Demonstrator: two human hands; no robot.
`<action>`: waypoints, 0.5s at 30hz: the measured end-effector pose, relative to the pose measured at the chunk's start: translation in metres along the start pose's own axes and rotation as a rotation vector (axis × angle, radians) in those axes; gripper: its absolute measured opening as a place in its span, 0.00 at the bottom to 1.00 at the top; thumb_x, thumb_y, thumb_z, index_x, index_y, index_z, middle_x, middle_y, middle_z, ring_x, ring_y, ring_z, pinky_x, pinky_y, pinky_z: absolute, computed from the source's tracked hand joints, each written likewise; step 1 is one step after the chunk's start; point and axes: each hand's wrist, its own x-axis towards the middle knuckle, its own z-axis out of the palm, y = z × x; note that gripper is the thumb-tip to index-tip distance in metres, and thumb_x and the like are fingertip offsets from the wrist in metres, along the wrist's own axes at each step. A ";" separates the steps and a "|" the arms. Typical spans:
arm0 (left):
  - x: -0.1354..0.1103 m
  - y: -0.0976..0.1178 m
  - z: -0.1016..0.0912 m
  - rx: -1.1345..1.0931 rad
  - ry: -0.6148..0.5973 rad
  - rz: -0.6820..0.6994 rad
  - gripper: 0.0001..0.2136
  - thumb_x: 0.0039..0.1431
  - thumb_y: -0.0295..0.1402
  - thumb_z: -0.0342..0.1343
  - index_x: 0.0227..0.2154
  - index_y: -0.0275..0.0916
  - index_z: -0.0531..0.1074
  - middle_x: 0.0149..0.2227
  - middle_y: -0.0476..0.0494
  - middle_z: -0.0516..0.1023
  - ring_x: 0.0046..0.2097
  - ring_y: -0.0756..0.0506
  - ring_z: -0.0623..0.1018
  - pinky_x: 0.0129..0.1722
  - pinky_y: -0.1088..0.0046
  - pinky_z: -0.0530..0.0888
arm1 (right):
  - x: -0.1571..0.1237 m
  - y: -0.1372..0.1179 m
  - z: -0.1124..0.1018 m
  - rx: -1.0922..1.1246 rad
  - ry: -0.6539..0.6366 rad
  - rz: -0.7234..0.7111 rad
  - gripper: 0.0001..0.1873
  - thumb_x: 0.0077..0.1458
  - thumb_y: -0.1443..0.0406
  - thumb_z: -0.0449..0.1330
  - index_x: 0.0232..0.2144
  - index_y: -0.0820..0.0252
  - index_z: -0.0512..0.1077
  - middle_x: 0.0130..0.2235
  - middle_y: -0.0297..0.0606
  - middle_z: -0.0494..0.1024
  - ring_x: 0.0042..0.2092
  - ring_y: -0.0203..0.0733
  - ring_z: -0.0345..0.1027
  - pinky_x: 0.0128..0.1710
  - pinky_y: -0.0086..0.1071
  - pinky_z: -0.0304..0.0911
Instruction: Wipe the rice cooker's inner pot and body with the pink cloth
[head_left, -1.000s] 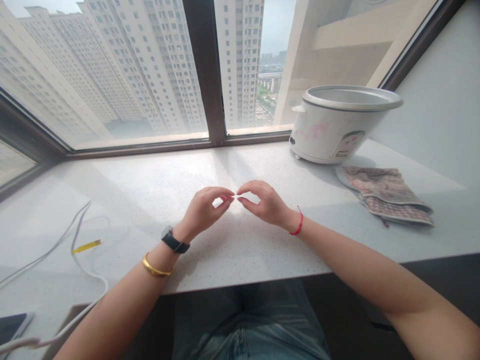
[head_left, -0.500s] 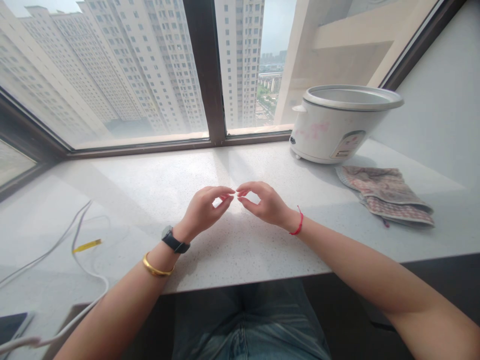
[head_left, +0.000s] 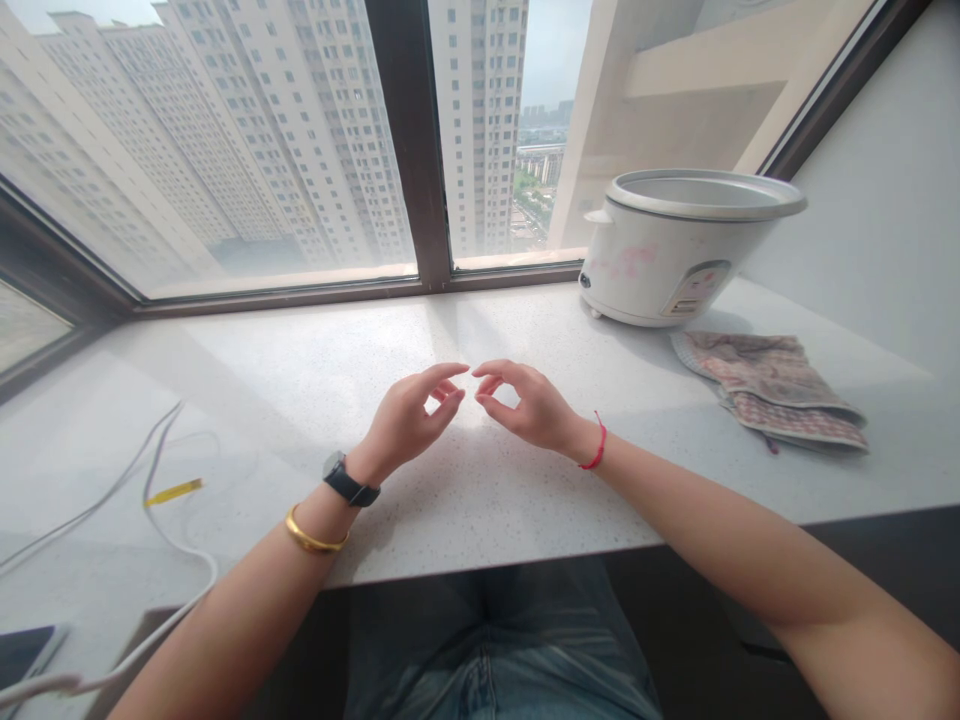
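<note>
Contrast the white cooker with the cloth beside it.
The cooker stands open-topped; the cloth lies folded. The cooker is white with pale pink marks, the cloth reddish and partly checked. The cooker rises much higher than the low cloth. Both rest on the speckled counter.

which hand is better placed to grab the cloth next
Probably the right hand: it looks empty and is nearer the cloth, which lies on that side of the counter. The left hand is farther off.

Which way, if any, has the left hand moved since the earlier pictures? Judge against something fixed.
Yes, slightly: on the left hand, the index finger has shifted toward the window frame, opening from the thumb; the wrist looks unmoved.
</note>
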 end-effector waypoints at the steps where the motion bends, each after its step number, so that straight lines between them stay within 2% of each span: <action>1: 0.000 0.000 0.000 0.003 0.001 0.004 0.12 0.65 0.30 0.56 0.51 0.40 0.73 0.33 0.46 0.83 0.34 0.48 0.82 0.33 0.73 0.77 | 0.000 0.000 0.001 0.001 -0.004 0.003 0.12 0.62 0.63 0.59 0.49 0.54 0.69 0.36 0.33 0.82 0.39 0.40 0.78 0.47 0.40 0.70; 5: 0.000 -0.001 0.003 -0.036 -0.006 -0.018 0.11 0.65 0.30 0.57 0.49 0.39 0.74 0.33 0.46 0.83 0.34 0.47 0.83 0.34 0.72 0.77 | 0.000 0.002 0.000 -0.031 0.001 -0.033 0.12 0.62 0.64 0.59 0.49 0.54 0.69 0.36 0.33 0.82 0.38 0.41 0.78 0.45 0.40 0.70; 8: 0.006 0.000 0.006 -0.155 -0.050 -0.099 0.10 0.65 0.31 0.56 0.48 0.40 0.74 0.33 0.46 0.84 0.34 0.47 0.83 0.30 0.73 0.78 | 0.011 0.009 -0.023 -0.179 0.064 -0.147 0.12 0.61 0.65 0.61 0.48 0.53 0.71 0.40 0.34 0.83 0.42 0.43 0.78 0.51 0.46 0.69; 10: 0.017 0.000 0.007 -0.198 -0.091 -0.134 0.11 0.66 0.32 0.56 0.49 0.40 0.74 0.34 0.45 0.84 0.35 0.46 0.83 0.30 0.73 0.78 | 0.025 0.017 -0.059 -0.341 0.185 -0.177 0.10 0.61 0.65 0.62 0.45 0.52 0.74 0.44 0.36 0.83 0.46 0.46 0.77 0.56 0.50 0.65; 12: 0.034 0.001 0.008 -0.187 -0.144 -0.138 0.11 0.65 0.34 0.57 0.49 0.40 0.75 0.36 0.43 0.84 0.37 0.45 0.84 0.33 0.71 0.80 | 0.042 0.028 -0.112 -0.526 0.380 -0.132 0.08 0.62 0.64 0.62 0.44 0.56 0.77 0.45 0.41 0.83 0.49 0.47 0.76 0.52 0.49 0.66; 14: 0.059 0.002 0.012 -0.156 -0.203 -0.124 0.10 0.64 0.34 0.58 0.47 0.40 0.76 0.39 0.42 0.84 0.39 0.44 0.84 0.36 0.68 0.81 | 0.057 0.045 -0.178 -0.731 0.561 -0.077 0.15 0.63 0.58 0.58 0.40 0.63 0.79 0.46 0.47 0.82 0.51 0.46 0.74 0.47 0.47 0.63; 15: 0.073 0.002 0.015 -0.148 -0.229 -0.112 0.10 0.64 0.34 0.58 0.47 0.40 0.76 0.41 0.42 0.84 0.40 0.44 0.84 0.38 0.67 0.81 | 0.062 0.057 -0.212 -0.836 0.646 -0.060 0.23 0.62 0.52 0.55 0.34 0.66 0.80 0.47 0.48 0.82 0.52 0.46 0.73 0.42 0.48 0.59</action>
